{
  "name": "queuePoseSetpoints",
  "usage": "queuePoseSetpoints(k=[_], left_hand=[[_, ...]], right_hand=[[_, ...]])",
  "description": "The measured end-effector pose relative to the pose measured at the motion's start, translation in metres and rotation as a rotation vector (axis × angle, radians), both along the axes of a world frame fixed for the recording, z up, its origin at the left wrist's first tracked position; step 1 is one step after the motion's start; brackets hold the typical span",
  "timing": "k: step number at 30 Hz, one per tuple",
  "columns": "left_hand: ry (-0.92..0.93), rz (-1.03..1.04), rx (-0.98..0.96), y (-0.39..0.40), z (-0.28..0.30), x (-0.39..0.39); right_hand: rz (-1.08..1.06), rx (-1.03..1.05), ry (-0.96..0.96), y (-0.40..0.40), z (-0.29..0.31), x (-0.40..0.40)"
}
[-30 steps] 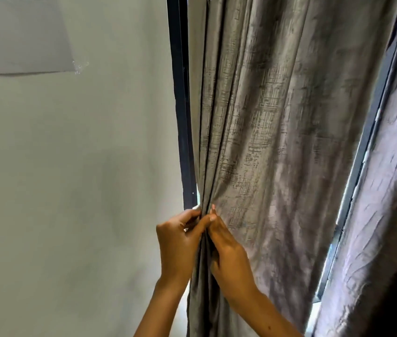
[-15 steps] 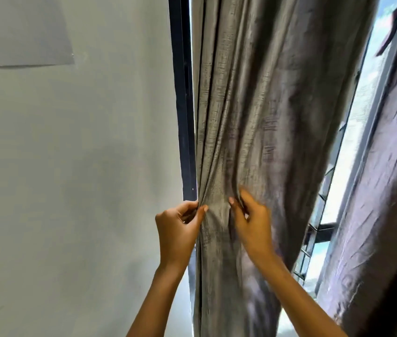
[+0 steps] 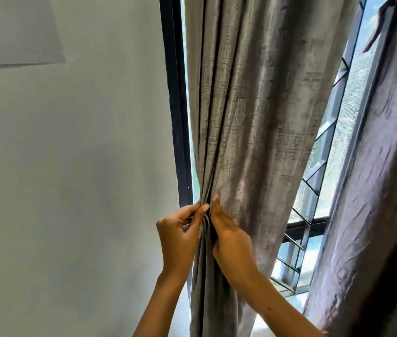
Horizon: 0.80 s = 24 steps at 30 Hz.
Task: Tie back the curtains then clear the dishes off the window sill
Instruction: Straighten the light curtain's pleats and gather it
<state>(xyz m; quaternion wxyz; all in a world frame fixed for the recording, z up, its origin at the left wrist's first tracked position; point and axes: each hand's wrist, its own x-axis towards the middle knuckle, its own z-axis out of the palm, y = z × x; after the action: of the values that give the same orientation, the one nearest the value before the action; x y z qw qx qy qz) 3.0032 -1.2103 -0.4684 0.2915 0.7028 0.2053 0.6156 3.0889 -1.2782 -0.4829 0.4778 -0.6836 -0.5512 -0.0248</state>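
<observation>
- Beside the black window frame (image 3: 176,122): grey textured fabric curtain (image 3: 260,122), hanging in long vertical folds, gathered narrow at hand height.
- Left hand (image 3: 180,237): fingers and thumb pinching the bunched pleats.
- Right hand (image 3: 229,237): fingers tucked into the folds, gripping cloth, touching the left.
- Far right: darker purple-grey curtain (image 3: 382,190), creased, hanging loose.
</observation>
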Motion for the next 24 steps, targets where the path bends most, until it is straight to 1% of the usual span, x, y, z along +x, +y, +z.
queuePoseSetpoints(k=[1,2,3,5,6,7,8,9,11,12,13,15,17,18,19,21,22,24], left_hand=[[0.007,0.013,0.015,0.001,0.0,0.0],[0.019,0.024,0.031,0.001,0.001,-0.001],[0.03,0.029,0.041,0.001,0.004,-0.001],[0.053,0.044,0.058,0.0,0.009,-0.002],[0.064,0.062,0.063,0.001,0.012,-0.003],[0.07,0.075,0.048,0.002,0.014,-0.004],[0.07,0.077,0.013,0.004,0.015,-0.006],[0.062,0.062,-0.037,0.008,0.016,-0.007],[0.046,0.013,-0.144,0.013,0.016,-0.009],[0.041,-0.006,-0.183,0.015,0.016,-0.01],[0.037,-0.026,-0.215,0.015,0.015,-0.011],[0.035,-0.056,-0.248,0.014,0.015,-0.013],[0.035,-0.051,-0.246,0.013,0.016,-0.014],[0.038,-0.03,-0.228,0.013,0.016,-0.013],[0.042,-0.004,-0.204,0.012,0.017,-0.013],[0.048,0.049,-0.142,0.008,0.017,-0.011],[0.051,0.074,-0.115,0.005,0.017,-0.01],[0.065,0.122,-0.062,0.0,0.016,-0.007]], right_hand=[[-0.018,-0.037,-0.169,0.002,-0.006,0.002],[-0.002,-0.059,-0.225,0.002,-0.012,0.003],[0.028,-0.093,-0.251,0.002,-0.013,0.005],[0.144,-0.076,-0.202,0.005,-0.013,0.013],[0.231,-0.062,-0.137,0.006,-0.011,0.018],[0.338,-0.042,-0.018,0.005,-0.005,0.021],[0.384,0.0,0.139,0.005,0.003,0.024],[0.345,0.064,0.293,0.005,0.009,0.029],[0.136,0.176,0.499,0.008,0.025,0.042],[0.059,0.187,0.554,0.011,0.032,0.05],[0.041,0.166,0.608,0.014,0.038,0.056],[0.112,0.116,0.703,0.022,0.042,0.065],[0.244,0.179,0.769,0.027,0.039,0.068],[0.285,0.252,0.753,0.028,0.037,0.064],[0.266,0.328,0.69,0.028,0.034,0.06],[0.091,0.463,0.45,0.023,0.023,0.051],[-0.042,0.504,0.305,0.021,0.016,0.047],[-0.258,0.5,0.02,0.015,0.004,0.036]])
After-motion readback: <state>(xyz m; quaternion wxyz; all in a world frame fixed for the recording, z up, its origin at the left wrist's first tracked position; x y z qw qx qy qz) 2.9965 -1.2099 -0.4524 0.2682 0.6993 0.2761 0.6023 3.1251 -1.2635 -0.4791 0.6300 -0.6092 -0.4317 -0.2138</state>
